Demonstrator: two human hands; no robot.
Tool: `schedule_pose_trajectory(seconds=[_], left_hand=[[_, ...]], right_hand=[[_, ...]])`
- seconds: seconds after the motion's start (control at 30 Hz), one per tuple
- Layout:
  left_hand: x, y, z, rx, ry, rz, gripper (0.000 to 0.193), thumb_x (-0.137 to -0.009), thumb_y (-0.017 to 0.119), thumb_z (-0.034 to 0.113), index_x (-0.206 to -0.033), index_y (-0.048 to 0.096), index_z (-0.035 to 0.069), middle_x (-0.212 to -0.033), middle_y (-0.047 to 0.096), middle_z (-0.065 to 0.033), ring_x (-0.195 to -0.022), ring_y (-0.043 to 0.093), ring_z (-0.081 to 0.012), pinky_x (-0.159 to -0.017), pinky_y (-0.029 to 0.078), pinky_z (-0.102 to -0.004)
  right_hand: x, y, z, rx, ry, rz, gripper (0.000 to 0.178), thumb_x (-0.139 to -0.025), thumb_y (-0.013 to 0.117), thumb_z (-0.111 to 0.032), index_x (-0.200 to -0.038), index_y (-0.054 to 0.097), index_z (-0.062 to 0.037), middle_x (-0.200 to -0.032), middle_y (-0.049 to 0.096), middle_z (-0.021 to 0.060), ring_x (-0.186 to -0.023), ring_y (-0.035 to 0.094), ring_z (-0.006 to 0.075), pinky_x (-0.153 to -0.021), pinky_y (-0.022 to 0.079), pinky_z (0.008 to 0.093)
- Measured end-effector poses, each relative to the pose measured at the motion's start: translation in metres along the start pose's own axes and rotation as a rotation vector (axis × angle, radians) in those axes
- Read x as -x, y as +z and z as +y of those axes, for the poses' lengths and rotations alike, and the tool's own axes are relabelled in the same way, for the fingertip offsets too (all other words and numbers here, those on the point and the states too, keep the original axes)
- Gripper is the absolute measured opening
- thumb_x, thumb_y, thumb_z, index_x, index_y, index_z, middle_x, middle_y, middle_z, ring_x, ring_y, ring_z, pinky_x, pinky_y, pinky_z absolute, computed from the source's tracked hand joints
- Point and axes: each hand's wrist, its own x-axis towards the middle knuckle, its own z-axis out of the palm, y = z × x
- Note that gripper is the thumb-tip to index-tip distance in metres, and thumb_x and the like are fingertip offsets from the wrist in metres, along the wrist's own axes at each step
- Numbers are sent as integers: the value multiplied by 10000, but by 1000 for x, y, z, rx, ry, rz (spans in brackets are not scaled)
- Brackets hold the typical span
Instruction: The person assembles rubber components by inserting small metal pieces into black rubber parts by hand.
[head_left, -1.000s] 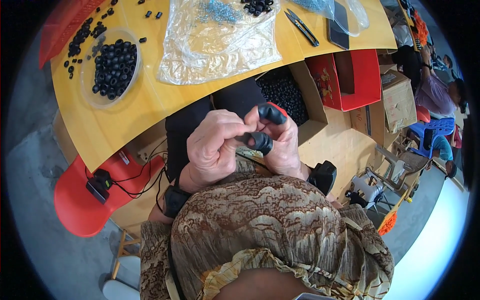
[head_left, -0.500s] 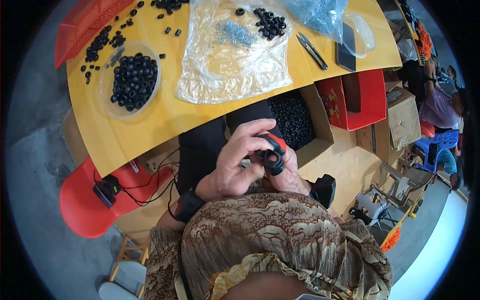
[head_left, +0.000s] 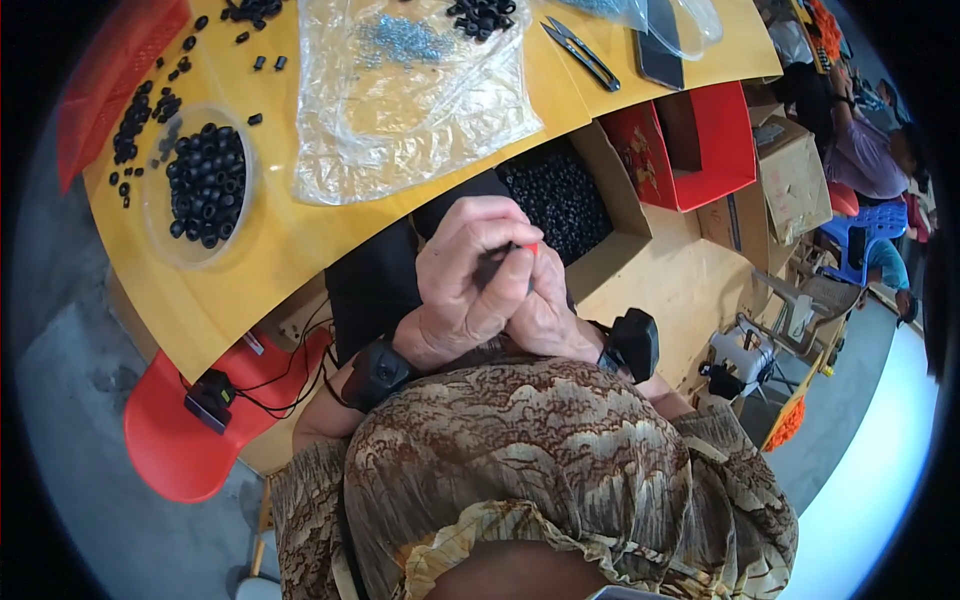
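Note:
In front of my chest, above my lap, both hands are closed together. My left hand wraps its fingers over a small black piece with a red part. Pressed against it from the right, my right hand grips the same piece. Most of it is hidden by the fingers, so its exact kind does not show. Beyond the hands, a clear plastic bag lies flat on the yellow table, bearing small shiny metal bits and a heap of black pieces.
A clear bowl of black cylindrical pieces stands at left, near a red basket. Snips and a phone lie at right. Below the table edge are a cardboard box of black bits and a red box.
My hands have come together, and the fingers now cover most of the black-and-red piece that showed before. The table has shifted left and up in view.

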Motion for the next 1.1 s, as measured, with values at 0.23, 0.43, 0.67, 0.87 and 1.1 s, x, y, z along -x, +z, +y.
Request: schedule_pose_trajectory(seconds=[0.23,0.43,0.67,0.87,1.1], left_hand=[[7,5,-12,468,-486,15,646,-802,585,475,-1155,416,-39,-1079,496,-120,-944,512,-165,-813,408,-259],[3,-19,-7,596,-554,120,887,-766,359,712,-1245,322,-34,-1187,454,-177,-1102,452,-254,-927,356,-368],[20,-35,0,788,-546,114,788,-838,277,646,-1176,387,-57,-1126,498,-215,-1042,500,-277,-890,387,-385],[29,-48,5,830,-536,150,741,-864,264,608,-1130,423,-64,-1089,518,-212,-999,520,-277,-876,393,-378],[39,-53,14,787,-546,207,589,-915,273,504,-1095,453,-27,-1037,543,-170,-951,532,-247,-853,398,-369]], right_hand=[[-8,-7,19,-480,493,161,253,-908,415,-252,-947,536,-34,-786,515,25,-675,488,101,-589,385,231],[-6,-32,14,-1052,548,57,400,-851,480,-315,-1041,503,36,-753,438,22,-618,410,121,-554,334,239],[7,-59,24,-1078,481,167,385,-838,471,-297,-1020,492,42,-754,432,26,-585,367,117,-536,317,233],[19,-87,34,-1118,476,274,307,-852,424,-209,-985,509,53,-703,441,35,-579,381,132,-533,320,240],[25,-104,55,-1049,454,341,297,-876,398,-193,-1003,512,50,-717,460,40,-592,393,123,-540,336,234]])
